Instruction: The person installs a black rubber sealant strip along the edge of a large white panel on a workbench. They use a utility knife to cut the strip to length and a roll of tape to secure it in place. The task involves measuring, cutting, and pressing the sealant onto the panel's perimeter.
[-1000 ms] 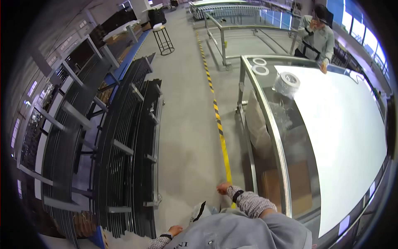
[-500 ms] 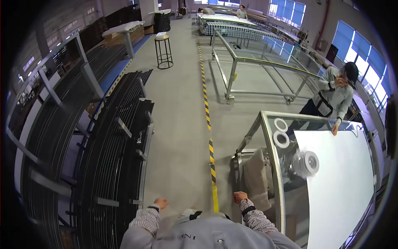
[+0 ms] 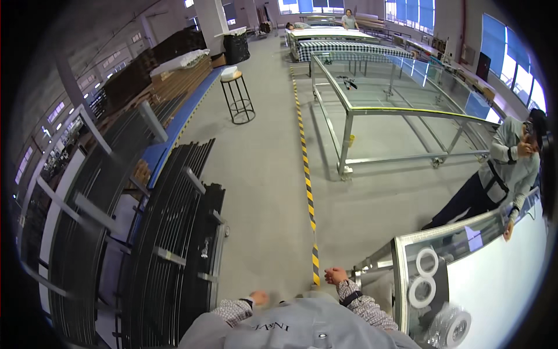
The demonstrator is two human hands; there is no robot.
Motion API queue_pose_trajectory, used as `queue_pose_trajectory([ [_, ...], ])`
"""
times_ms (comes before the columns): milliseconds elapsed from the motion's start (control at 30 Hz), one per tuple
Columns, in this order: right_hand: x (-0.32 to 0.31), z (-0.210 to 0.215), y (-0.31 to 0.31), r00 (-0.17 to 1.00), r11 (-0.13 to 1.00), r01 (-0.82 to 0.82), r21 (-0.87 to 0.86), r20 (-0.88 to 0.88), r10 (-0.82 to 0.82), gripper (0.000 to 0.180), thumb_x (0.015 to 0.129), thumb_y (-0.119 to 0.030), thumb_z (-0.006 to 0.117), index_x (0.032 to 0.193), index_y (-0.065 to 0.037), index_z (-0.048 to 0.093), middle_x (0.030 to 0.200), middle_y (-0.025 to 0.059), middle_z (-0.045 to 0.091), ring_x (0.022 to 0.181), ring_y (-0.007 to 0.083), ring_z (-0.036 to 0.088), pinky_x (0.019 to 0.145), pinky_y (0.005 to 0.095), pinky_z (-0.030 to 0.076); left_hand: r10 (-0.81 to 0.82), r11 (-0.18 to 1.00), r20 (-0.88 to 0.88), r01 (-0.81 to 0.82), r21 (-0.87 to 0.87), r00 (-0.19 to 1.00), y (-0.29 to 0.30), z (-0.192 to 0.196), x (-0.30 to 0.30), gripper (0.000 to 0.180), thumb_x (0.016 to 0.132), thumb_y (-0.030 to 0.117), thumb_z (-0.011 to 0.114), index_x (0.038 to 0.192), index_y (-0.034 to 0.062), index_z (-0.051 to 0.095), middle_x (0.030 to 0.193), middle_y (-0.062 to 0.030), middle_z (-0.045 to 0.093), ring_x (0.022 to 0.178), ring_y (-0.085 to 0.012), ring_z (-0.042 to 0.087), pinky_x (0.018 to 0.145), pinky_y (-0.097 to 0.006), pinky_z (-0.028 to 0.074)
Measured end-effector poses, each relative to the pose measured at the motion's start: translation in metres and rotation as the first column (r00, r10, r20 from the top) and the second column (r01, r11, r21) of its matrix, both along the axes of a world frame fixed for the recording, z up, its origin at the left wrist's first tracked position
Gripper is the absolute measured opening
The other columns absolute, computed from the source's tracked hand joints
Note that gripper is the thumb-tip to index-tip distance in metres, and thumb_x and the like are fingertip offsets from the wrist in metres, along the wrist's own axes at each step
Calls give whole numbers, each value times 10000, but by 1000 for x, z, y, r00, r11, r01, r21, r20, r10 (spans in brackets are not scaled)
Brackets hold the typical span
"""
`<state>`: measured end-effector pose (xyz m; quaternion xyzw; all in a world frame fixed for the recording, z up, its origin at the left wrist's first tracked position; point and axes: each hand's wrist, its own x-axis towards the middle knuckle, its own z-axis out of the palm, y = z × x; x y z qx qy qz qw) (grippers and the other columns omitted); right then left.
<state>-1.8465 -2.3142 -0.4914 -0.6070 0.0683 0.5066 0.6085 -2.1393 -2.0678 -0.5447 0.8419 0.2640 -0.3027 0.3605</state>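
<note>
My left hand [image 3: 260, 298] hangs low in front of me, beside the black bars on the left; it is blurred and its fingers do not show clearly. My right hand [image 3: 335, 276] is a little higher, near the corner of the near glass-topped table [image 3: 400, 262]. Its fingers are loosely bent and slightly apart, with nothing visible in them. Both arms wear patterned sleeve covers. On the table lie two white rings of tape [image 3: 422, 292] and a clear-wrapped roll [image 3: 456, 328], next to a white sheet [image 3: 503, 285].
A yellow-black floor stripe [image 3: 306, 168] runs ahead. Long black bars [image 3: 168, 232] lie on racks at left, with a stool [image 3: 236, 99] beyond. A large glass-topped frame table [image 3: 378, 109] stands at right. A co-worker [image 3: 511, 157] leans by the near table, one hand raised to the head.
The view has moved forward along the floor and tilted up; the near table and co-worker now sit lower and farther right. Both my hands still hang low.
</note>
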Motion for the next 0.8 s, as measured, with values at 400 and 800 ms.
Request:
queue_pose_trajectory([
  [400, 272, 56, 127, 999, 997, -12, 73, 53, 8, 128, 798, -145, 631, 832, -28, 593, 652, 60, 576, 574, 135, 557, 510, 256, 467, 320, 841, -439, -465, -275, 839, 94, -4, 218, 511, 812, 493, 511, 1052, 51, 602, 923, -143, 637, 848, -228, 603, 770, -380, 468],
  [800, 463, 34, -5, 709, 709, 705, 20, -41, -704, 89, 808, -126, 583, 812, -48, 540, 620, 62, 534, 517, 161, 532, 437, 294, 441, -444, 851, -332, 508, 135, 832, 220, 10, 699, 609, 824, 541, 458, 981, -29, 605, 879, -179, 610, 769, -300, 609, 706, -428, 470],
])
